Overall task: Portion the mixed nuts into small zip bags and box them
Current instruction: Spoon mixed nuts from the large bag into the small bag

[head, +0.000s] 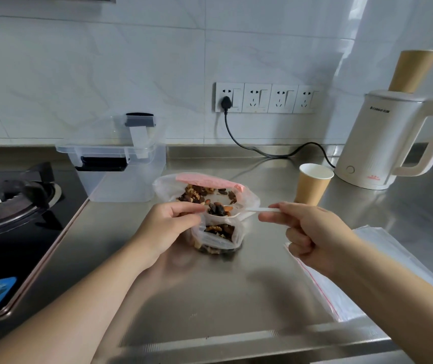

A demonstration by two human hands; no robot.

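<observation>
The left hand (169, 224) pinches the rim of a small zip bag (216, 236) between thumb and curled fingers, keeping its mouth open near the middle of the counter (210, 298). The right hand (312, 236) pinches the handle of a white plastic spoon (252, 210) between thumb and forefinger, its other fingers curled into the palm; the bowl, loaded with mixed nuts (220, 208), hangs right over the bag's mouth. This looks like a scoop about to be tipped in.

The small bag already holds some nuts at its bottom. It is thin, soft film and will flop shut or tip if let go, so the rim beside the zip strip is the place to hold. The nuts are loose, hard and apt to roll off a shallow spoon.

Just behind, toward the back edge, the large supply bag (173, 187) with a pink zip strip lies open. A clear plastic box (120, 177) with its lid tilted on top stands at the counter's back left, beside the stove (13, 206). A stack of empty zip bags (383, 269) lies near the right edge. 1 paper cup (312, 185) and a kettle (383, 143) stand at the back right.
</observation>
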